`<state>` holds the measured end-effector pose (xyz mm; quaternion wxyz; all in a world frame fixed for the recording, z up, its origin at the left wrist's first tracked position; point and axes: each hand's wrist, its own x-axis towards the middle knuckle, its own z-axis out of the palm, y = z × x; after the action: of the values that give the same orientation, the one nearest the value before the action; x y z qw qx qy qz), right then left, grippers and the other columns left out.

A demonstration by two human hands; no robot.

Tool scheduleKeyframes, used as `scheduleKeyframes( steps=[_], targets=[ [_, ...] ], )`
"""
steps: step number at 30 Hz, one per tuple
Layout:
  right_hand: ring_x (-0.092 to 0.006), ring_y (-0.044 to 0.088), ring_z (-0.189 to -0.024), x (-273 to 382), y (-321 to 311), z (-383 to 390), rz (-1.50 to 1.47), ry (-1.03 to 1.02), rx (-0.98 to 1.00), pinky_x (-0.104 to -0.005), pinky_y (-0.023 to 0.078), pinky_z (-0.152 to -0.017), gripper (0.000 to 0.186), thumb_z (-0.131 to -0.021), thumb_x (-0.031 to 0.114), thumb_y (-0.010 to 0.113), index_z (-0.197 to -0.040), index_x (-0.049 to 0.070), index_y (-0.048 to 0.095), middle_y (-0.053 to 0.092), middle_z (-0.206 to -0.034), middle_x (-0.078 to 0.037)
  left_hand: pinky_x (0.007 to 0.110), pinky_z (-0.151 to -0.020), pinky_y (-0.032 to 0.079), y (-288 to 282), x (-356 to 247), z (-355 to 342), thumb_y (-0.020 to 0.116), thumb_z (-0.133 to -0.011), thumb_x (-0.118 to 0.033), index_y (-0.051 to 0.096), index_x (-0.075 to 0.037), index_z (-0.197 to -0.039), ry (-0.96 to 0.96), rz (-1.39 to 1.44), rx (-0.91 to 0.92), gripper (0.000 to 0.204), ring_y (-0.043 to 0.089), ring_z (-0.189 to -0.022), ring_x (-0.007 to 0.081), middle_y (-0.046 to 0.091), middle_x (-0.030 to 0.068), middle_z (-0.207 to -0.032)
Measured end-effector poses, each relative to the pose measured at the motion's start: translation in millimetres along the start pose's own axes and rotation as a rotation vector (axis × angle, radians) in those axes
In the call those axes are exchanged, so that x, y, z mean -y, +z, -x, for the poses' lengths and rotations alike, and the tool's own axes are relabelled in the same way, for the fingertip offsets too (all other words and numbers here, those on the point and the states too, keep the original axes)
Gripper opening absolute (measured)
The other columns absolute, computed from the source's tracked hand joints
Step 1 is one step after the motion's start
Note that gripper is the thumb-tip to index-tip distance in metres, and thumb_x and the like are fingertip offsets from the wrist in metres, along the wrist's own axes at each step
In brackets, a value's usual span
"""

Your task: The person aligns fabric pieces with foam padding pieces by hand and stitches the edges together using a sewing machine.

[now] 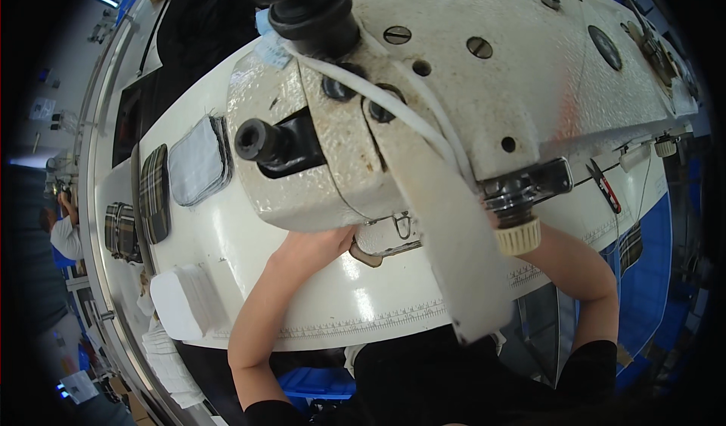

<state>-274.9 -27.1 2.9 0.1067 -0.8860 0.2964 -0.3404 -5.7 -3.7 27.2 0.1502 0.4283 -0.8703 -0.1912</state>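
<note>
Left hand [321, 246] at sewing machine [325, 192], mid surface [219, 233]; right hand hidden behind machine. Cannot tell if hands grip. Best go slow, both hands steady and level. Far left of room: person in white top [66, 237]. Left on surface: plaid cloth stack [154, 195], white pad stack [178, 303], grey cloth stack [197, 163]. Right: red snips [603, 186], blue bin [652, 275].

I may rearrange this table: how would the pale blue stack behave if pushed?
The pale blue stack may slip apart, since its right edge shows separate layers. Single pieces look thin, so probably light and floppy. Lying flat and broad, it seems unlikely to tip.
</note>
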Motion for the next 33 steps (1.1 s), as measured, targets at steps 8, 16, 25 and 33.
scheduleKeyframes(
  steps=[8, 16, 25, 33],
  targets=[
    [-0.0260, 0.060, -0.062, -8.4, 7.8, 10.7, 0.017, 0.012, 0.106, -0.0419, 0.048, -0.056, 0.011, -0.057, 0.007, 0.067, -0.064, 0.006, 0.060, 0.056, -0.073, -0.006, 0.048, -0.086, 0.052, 9.6, 2.5, -6.1, 0.069, -0.080, 0.001, 0.070, -0.002, -0.104, 0.072, -0.065, -0.150, 0.024, 0.064, -0.096, 0.0406, 0.067, 0.0169, -0.099],
    [-0.0253, 0.064, -0.069, -2.5, -5.2, 1.8, 0.141, -0.095, 0.042, -0.0382, 0.049, -0.058, 0.027, -0.061, 0.012, 0.073, -0.088, 0.009, 0.068, 0.065, -0.083, -0.004, 0.046, -0.105, 0.043, -0.5, 1.5, -13.8, 0.070, -0.088, -0.016, 0.069, 0.000, -0.110, -0.018, -0.016, -0.150, 0.028, 0.057, -0.119, 0.0366, 0.067, 0.0164, -0.118],
    [-0.0114, 0.064, -0.088, 1.4, -6.4, 11.8, 0.349, -0.139, 0.150, -0.0314, 0.044, -0.066, 0.016, -0.071, 0.007, 0.067, -0.087, 0.011, 0.069, 0.071, -0.111, 0.002, 0.049, -0.118, 0.031, -9.4, 19.0, -0.3, 0.061, -0.099, -0.022, 0.056, -0.001, -0.137, 0.039, 0.054, -0.305, 0.044, 0.043, -0.141, 0.0349, 0.053, 0.0181, -0.145],
    [-0.0246, 0.055, -0.051, 5.0, -8.4, -2.0, 0.141, -0.059, -0.025, -0.0375, 0.041, -0.045, 0.008, -0.076, 0.009, 0.073, -0.070, 0.006, 0.067, 0.053, -0.058, -0.006, 0.066, -0.117, 0.012, -24.9, -69.7, 106.5, 0.079, -0.074, -0.054, 0.035, -0.006, -0.154, -0.042, -0.170, 0.369, 0.103, 0.015, -0.152, 0.0449, 0.023, 0.0248, -0.162]
  ],
)
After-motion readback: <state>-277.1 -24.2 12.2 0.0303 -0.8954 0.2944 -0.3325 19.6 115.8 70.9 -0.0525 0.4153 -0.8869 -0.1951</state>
